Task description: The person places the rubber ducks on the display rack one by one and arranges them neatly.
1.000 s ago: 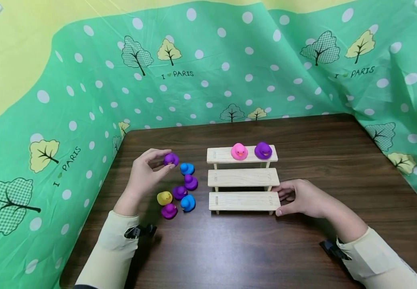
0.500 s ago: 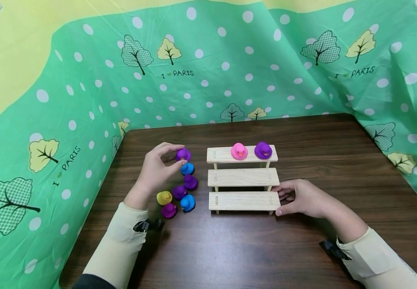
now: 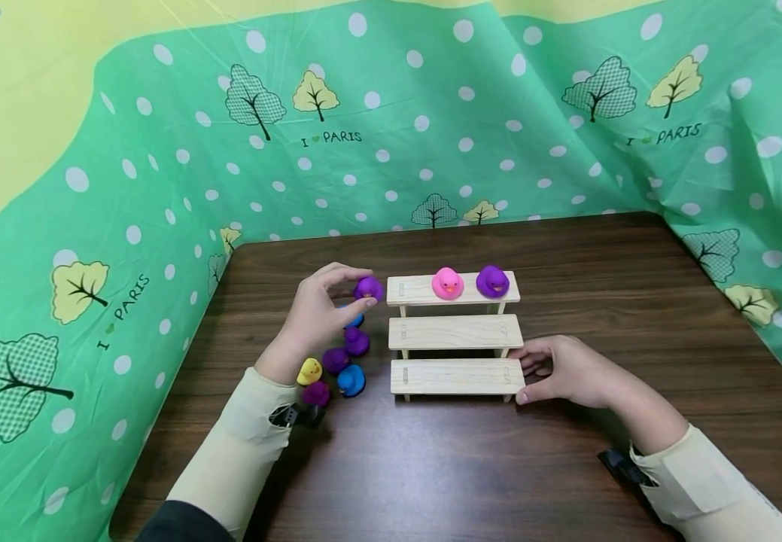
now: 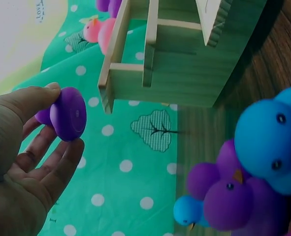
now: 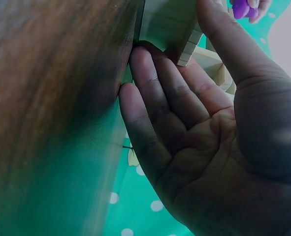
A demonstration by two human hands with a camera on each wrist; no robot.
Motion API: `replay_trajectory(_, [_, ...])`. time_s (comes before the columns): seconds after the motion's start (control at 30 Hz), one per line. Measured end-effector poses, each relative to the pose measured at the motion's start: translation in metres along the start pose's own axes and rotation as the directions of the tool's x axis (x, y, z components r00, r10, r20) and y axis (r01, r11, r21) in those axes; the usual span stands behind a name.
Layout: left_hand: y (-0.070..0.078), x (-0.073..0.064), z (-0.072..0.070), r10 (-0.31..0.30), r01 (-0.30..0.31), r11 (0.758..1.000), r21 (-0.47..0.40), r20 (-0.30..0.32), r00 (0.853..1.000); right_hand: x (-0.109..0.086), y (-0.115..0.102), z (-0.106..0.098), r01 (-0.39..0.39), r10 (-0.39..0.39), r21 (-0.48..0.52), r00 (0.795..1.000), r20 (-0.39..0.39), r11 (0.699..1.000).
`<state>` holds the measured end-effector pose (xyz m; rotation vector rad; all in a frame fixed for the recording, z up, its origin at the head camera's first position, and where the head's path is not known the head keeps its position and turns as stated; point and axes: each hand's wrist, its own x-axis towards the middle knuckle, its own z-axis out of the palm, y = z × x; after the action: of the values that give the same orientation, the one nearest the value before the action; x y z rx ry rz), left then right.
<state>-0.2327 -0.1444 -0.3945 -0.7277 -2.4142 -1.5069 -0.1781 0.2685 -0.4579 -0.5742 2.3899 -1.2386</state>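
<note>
My left hand (image 3: pixel 319 310) pinches a purple rubber duck (image 3: pixel 368 289) between thumb and fingertips, held up beside the left end of the top step. In the left wrist view this duck (image 4: pixel 71 115) shows its flat underside. A three-step wooden stand (image 3: pixel 454 333) stands mid-table; a pink duck (image 3: pixel 447 284) and another purple duck (image 3: pixel 493 281) sit on its top step. My right hand (image 3: pixel 570 373) holds the right end of the bottom step, thumb in front and fingers behind. From the right wrist, the fingers (image 5: pixel 179 93) reach round the board's end, low by the tabletop.
Left of the stand lie several loose ducks: a yellow duck (image 3: pixel 309 371), blue ones such as this blue duck (image 3: pixel 351 381), and purple ones such as this purple duck (image 3: pixel 357 341). Green dotted cloth (image 3: pixel 377 150) hangs round the dark wooden table (image 3: pixel 458 474).
My left hand has carried the purple duck rightward, over past the blue duck toward the top step. My right hand and the stand have stayed in place.
</note>
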Motion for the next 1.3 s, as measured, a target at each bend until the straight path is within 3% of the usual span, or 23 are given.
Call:
replay_trajectory(0.4, [0.003,0.013,0.022,0.025,-0.024,1.000,-0.017,0.047,0.999,0.000,0.001,-0.001,0.012,-0.012,-0.018,1.000,0.002,1.000])
replay_trajectory(0.77, [0.005,0.023,0.038,0.059,-0.058,0.998,-0.038,0.039,0.997,-0.001,0.000,-0.001,0.011,-0.011,-0.048,1.000,-0.003,0.999])
replay_trajectory(1.3, [0.005,0.028,0.050,0.058,-0.062,0.997,0.053,0.066,0.996,-0.001,0.001,-0.001,0.016,-0.016,-0.032,1.000,0.000,0.999])
